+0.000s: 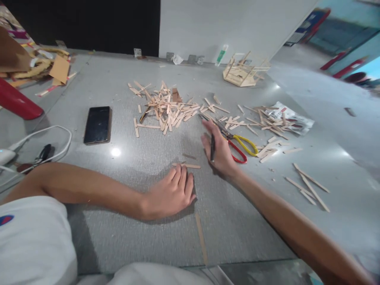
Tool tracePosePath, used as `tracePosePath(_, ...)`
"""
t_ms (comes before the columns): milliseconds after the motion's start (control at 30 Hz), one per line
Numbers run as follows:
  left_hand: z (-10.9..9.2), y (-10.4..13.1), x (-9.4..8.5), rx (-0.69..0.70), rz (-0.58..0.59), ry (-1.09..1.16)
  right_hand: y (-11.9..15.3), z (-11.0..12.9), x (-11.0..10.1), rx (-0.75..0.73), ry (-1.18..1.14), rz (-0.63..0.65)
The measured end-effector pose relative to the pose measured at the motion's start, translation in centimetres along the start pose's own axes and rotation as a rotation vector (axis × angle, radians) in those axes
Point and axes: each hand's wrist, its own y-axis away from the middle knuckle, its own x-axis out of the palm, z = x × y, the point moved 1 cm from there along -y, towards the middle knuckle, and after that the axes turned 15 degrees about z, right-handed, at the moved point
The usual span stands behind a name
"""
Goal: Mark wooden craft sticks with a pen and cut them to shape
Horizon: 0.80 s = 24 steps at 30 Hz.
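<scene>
My left hand point(170, 192) rests palm down on the grey table, its fingertips at a short wooden stick point(192, 166). A dark thin strip point(189, 156) lies just beyond that stick. My right hand point(220, 152) holds a black pen point(212, 147) beside the pliers with red and yellow handles point(246, 145). The pliers' jaws point toward a pile of small cut wooden sticks point(166, 107). One longer stick point(201, 237) lies near the table's front edge.
A phone point(97, 124) and a white cable point(69, 138) are at the left. Farther right are more sticks point(311, 186), a plastic packet point(297, 118) and a wooden frame point(240, 75). A red object point(20, 101) and scraps of cardboard point(60, 69) occupy the far left.
</scene>
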Motion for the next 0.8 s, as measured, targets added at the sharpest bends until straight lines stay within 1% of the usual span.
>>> tracePosePath(33,0.0,0.0,0.0,0.001,-0.001,0.002,0.1,-0.1,0.0,0.0,0.042,-0.088)
tracePosePath(67,0.0,0.0,0.0,0.003,-0.003,0.002,0.3,-0.1,0.0,0.011,0.035,-0.126)
tracePosePath(100,0.0,0.1,0.0,0.006,-0.007,0.001,0.4,-0.1,0.0,0.02,-0.015,-0.117)
tracePosePath(133,0.0,0.0,-0.1,0.01,-0.013,0.0,0.6,-0.1,0.1,0.028,-0.092,-0.068)
tracePosePath(200,0.1,0.0,-0.2,0.014,-0.019,-0.006,0.8,0.2,0.4,0.039,-0.272,0.091)
tracePosePath(267,0.1,-0.1,-0.4,0.01,-0.016,-0.006,0.5,0.5,0.6,0.06,-0.382,0.25)
tracePosePath(333,0.2,-0.2,-0.6,0.015,-0.012,-0.005,-0.8,0.4,0.8,0.078,-0.381,0.373)
tracePosePath(400,0.3,-0.2,-0.6,0.025,-0.021,-0.013,-3.0,-0.2,0.8,0.065,-0.312,0.462)
tracePosePath(433,0.3,-0.2,-0.6,0.029,-0.025,-0.021,-4.2,-0.7,0.8,0.039,-0.248,0.453)
tracePosePath(467,0.3,-0.1,-0.6,0.03,-0.028,-0.028,-5.5,-1.1,0.7,-0.013,-0.135,0.327)
tracePosePath(500,0.4,-0.1,-0.6,0.03,-0.026,-0.033,-6.7,-1.6,0.6,-0.063,-0.016,0.174)
tracePosePath(567,0.4,-0.1,-0.5,0.031,-0.018,-0.035,-8.3,-2.2,0.3,-0.073,0.036,0.004)
tracePosePath(600,0.4,-0.1,-0.5,0.029,-0.015,-0.031,-8.6,-2.3,0.1,-0.065,0.04,-0.066)
tracePosePath(633,0.4,-0.1,-0.5,0.027,-0.015,-0.026,-8.6,-2.2,-0.1,-0.05,0.016,-0.108)
tracePosePath(667,0.4,0.0,-0.4,0.03,-0.014,-0.022,-8.1,-1.9,-0.3,-0.031,-0.024,-0.13)
tracePosePath(700,0.3,0.0,-0.4,0.033,-0.015,-0.021,-7.3,-1.4,-0.5,-0.009,-0.092,-0.123)
tracePosePath(800,0.1,0.0,-0.2,0.056,-0.015,-0.026,-3.7,0.7,-0.7,0.103,-0.424,-0.007)
